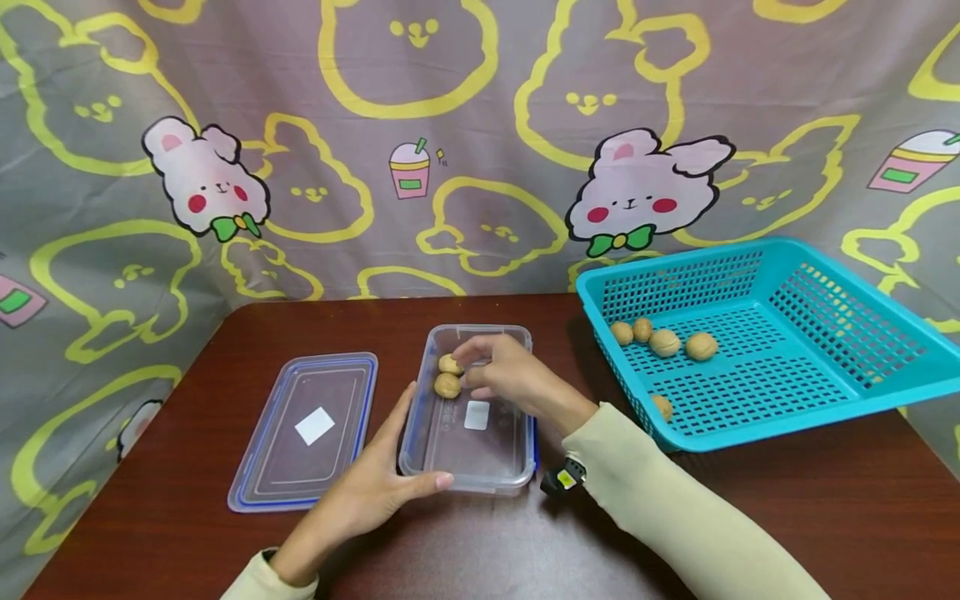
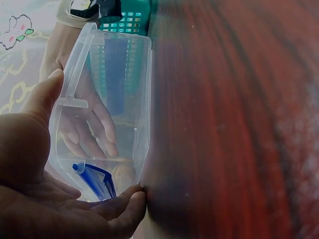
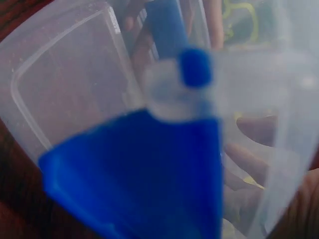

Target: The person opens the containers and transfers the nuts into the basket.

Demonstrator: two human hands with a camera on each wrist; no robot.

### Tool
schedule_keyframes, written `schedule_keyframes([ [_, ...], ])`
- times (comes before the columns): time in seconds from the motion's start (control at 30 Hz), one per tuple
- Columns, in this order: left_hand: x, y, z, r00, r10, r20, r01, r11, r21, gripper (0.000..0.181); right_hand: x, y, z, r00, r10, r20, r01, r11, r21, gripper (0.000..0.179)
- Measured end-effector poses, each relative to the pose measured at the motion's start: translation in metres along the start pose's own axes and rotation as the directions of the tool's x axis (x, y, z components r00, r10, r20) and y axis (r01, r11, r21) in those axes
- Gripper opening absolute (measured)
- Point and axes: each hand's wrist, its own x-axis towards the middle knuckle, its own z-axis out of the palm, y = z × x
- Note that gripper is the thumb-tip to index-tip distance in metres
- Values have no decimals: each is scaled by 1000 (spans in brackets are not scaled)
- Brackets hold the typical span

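A clear plastic food container stands uncovered on the table, with two walnuts at its far left inside. My left hand holds its near left corner, thumb along the near rim and fingers against the left side. Inside the container, my right hand is beside the walnuts with its fingers relaxed and slightly bent. Through the clear wall in the left wrist view, the right fingers hang above a walnut. A blue latch fills much of the right wrist view.
The blue-rimmed lid lies flat to the left, bearing a white label. At the right stands a turquoise basket with several walnuts along its left side. A patterned curtain hangs behind the table.
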Motion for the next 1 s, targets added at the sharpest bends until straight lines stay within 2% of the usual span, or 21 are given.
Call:
schedule_keyframes([
  [0.2, 0, 0, 0, 1000, 7, -5, -7, 1000, -1, 121, 4, 2, 6, 1000, 1, -10, -2, 999, -39, 39],
  [0.53, 1, -2, 1, 1000, 21, -1, -21, 1000, -21, 121, 8, 5, 11, 1000, 27, 3, -27, 1000, -2, 38],
  [0.77, 2, -4, 2, 999, 34, -3, -34, 999, -18, 121, 10, 7, 12, 999, 34, 28, -34, 999, -19, 42],
  [1.0, 1, -3, 2, 999, 32, -2, -32, 999, -13, 121, 14, 10, 14, 994, 52, 95, -58, 996, 68, 45],
])
